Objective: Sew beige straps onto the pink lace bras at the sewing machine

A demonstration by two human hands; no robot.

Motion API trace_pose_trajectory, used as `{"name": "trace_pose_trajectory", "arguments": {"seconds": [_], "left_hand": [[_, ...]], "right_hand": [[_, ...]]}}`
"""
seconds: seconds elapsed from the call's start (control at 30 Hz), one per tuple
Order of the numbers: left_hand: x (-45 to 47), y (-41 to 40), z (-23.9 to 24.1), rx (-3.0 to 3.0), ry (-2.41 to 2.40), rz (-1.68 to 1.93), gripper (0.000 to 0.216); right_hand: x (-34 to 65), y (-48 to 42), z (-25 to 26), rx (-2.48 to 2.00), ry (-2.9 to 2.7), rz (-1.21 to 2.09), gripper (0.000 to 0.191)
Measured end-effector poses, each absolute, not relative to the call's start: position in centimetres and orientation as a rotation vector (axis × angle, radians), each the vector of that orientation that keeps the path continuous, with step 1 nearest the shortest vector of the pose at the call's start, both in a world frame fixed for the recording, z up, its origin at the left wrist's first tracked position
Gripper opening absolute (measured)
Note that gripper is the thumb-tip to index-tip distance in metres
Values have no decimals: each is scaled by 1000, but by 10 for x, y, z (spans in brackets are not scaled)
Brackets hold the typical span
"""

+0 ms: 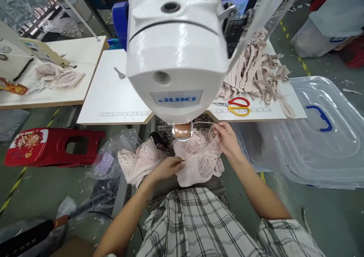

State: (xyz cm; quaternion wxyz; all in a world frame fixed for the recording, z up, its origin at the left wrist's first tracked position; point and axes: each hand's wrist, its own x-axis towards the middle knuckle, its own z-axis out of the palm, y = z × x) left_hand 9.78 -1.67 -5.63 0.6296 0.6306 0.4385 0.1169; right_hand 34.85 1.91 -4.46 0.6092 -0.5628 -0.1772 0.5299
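A pale pink lace bra (200, 164) lies over my lap, just below the head of the white JUKI sewing machine (178, 59). My left hand (170, 167) pinches the bra's lower edge near its middle. At the bra's upper right, my right hand (226, 137) is closed on a thin pale strip (204, 123) that runs from the machine; its fingers also touch the lace. A second bra (142, 160) of the same lace hangs to the left of my left hand. The machine's head hides its needle and part of the bra's top edge.
Scissors (234, 106) with red and yellow handles lie on the right tabletop beside a heap of pale fabric strips (256, 73). Clear plastic bins (327, 131) stand at the right. On the left are a red stool (57, 147) and a neighbouring table with another bra (59, 74).
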Motion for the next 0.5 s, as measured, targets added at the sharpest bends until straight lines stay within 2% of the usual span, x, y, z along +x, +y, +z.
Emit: {"name": "trace_pose_trajectory", "arguments": {"seconds": [0.13, 0.33, 0.4, 0.5], "left_hand": [[45, -16, -54, 1533, 1205, 291, 20], [17, -9, -59, 1628, 1530, 595, 28], [20, -1, -44, 1637, 1619, 765, 30], [21, 3, 3, 1727, 1718, 1109, 29]], "right_hand": [[399, 16, -55, -1320, -320, 949, 33], [465, 5, -28, -1288, -225, 676, 34], [464, 1, -18, -1258, -205, 663, 33], [441, -8, -5, -1239, -245, 758, 36]]}}
